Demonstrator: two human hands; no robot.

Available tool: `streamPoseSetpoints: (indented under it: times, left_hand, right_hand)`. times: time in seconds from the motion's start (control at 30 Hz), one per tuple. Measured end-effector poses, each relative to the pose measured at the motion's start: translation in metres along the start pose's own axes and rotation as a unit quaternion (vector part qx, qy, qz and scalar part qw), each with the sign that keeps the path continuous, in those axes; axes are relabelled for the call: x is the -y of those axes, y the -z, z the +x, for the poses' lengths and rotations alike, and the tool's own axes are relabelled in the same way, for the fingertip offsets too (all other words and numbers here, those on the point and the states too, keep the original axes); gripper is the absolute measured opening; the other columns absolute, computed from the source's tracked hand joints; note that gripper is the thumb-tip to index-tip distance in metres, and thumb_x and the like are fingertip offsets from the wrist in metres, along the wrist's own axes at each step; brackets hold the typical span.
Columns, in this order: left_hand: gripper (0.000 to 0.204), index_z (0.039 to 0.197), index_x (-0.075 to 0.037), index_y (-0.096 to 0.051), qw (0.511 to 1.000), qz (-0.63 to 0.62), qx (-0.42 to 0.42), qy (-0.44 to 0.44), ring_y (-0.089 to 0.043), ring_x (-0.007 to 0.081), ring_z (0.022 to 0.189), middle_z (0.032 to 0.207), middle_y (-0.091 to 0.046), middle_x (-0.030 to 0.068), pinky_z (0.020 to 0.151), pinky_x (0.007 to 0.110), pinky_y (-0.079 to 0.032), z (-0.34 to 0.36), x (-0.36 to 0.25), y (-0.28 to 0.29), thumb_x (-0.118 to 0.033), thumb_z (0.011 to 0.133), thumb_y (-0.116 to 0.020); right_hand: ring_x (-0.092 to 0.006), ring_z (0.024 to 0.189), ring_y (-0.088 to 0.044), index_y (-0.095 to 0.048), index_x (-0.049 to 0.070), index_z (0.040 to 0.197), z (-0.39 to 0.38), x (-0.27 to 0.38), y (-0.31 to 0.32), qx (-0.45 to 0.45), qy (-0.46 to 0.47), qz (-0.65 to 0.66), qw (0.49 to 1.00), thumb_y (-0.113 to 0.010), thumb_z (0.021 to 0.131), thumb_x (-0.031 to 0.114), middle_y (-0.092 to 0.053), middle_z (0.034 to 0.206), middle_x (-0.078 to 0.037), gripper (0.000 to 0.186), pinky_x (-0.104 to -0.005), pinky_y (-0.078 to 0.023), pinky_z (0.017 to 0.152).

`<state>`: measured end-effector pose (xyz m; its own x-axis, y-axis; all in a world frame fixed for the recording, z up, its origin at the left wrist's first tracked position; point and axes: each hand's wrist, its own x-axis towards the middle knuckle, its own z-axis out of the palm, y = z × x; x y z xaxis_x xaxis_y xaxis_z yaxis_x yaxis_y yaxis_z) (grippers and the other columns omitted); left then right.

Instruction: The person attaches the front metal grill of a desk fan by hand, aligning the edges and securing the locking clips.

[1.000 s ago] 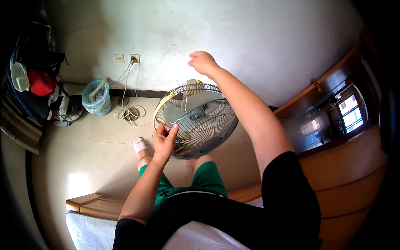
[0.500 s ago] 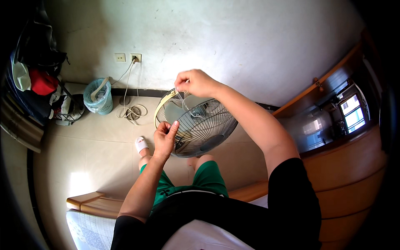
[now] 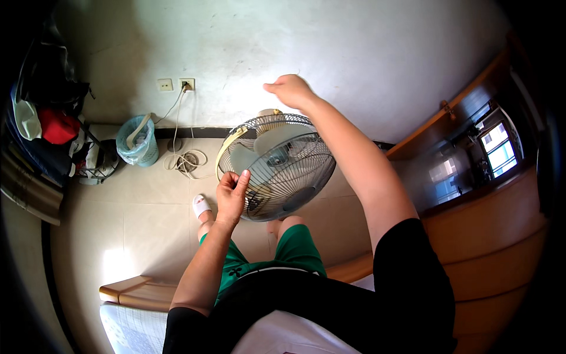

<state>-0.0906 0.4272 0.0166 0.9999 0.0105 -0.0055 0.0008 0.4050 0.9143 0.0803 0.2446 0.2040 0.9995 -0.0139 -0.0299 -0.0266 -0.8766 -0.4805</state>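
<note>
An electric fan (image 3: 277, 156) stands before me, tilted, with a dark wire guard (image 3: 300, 168), pale translucent blades and a cream strip along its left rim. My left hand (image 3: 231, 196) is closed on the near left edge of the guard, thumb pointing up. Raised above the far rim of the fan is my right hand (image 3: 290, 91), apart from it and in front of the wall. Its fingers are bent and pressed together; whatever they may hold is hidden. Behind the guard shows the cream motor housing (image 3: 269, 121).
A blue basket bin (image 3: 144, 147) with a liner stands by the wall. Beside it, a cable (image 3: 187, 162) lies coiled below the wall socket (image 3: 187, 84). Clothes (image 3: 56, 124) hang at the left. A wooden cabinet (image 3: 489, 253) is at the right, a bed edge (image 3: 138, 292) behind me.
My right hand has risen off the fan's far rim, up and to the right. My left hand stays on the guard.
</note>
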Motion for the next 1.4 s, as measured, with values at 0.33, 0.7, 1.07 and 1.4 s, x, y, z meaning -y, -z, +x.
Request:
streamPoseSetpoints:
  times: [0.33,0.7,1.07,1.4]
  left_hand:
    - [0.038,0.066,-0.015,-0.049,0.997,-0.045,-0.018,0.057,-0.027,0.0021,0.056,0.061,-0.041,-0.0107,0.051,0.022,-0.021,0.020,-0.018,-0.002,-0.028,0.093,-0.072]
    - [0.038,0.066,-0.019,-0.047,0.999,0.019,-0.017,0.038,-0.026,0.0036,0.050,0.057,-0.035,-0.0096,0.048,0.025,-0.018,0.039,-0.028,0.005,-0.034,0.095,-0.067]
    - [0.039,0.066,-0.018,-0.045,0.999,0.018,0.014,0.030,-0.026,0.0035,0.051,0.058,-0.036,-0.0096,0.049,0.024,-0.019,0.049,-0.032,0.013,-0.030,0.096,-0.066]
    - [0.037,0.068,-0.019,-0.047,0.998,0.057,0.017,0.026,-0.028,0.0031,0.052,0.060,-0.037,-0.0103,0.050,0.023,-0.021,0.055,-0.039,0.019,-0.034,0.097,-0.064]
  right_hand:
    - [-0.0139,0.090,-0.061,-0.068,0.003,0.107,-0.138,-0.202,0.020,-0.200,-0.126,0.245,0.940,-0.066,0.093,0.025,-0.069,0.096,-0.005,0.027,-0.0314,-0.049,0.082]
    - [-0.0153,0.084,-0.064,-0.069,0.003,0.101,-0.124,-0.188,0.013,-0.079,-0.061,0.207,0.973,-0.070,0.088,0.018,-0.070,0.091,-0.007,0.020,-0.0307,-0.051,0.077]
    - [-0.0263,0.096,-0.064,-0.067,0.008,0.107,-0.124,-0.196,0.034,0.011,0.110,0.079,0.991,-0.066,0.089,0.019,-0.069,0.103,-0.010,0.022,-0.0375,-0.049,0.086]
    - [-0.0279,0.093,-0.065,-0.063,0.004,0.100,-0.119,-0.196,0.041,0.038,0.187,0.011,0.981,-0.065,0.089,0.017,-0.069,0.098,-0.011,0.017,-0.0391,-0.050,0.082]
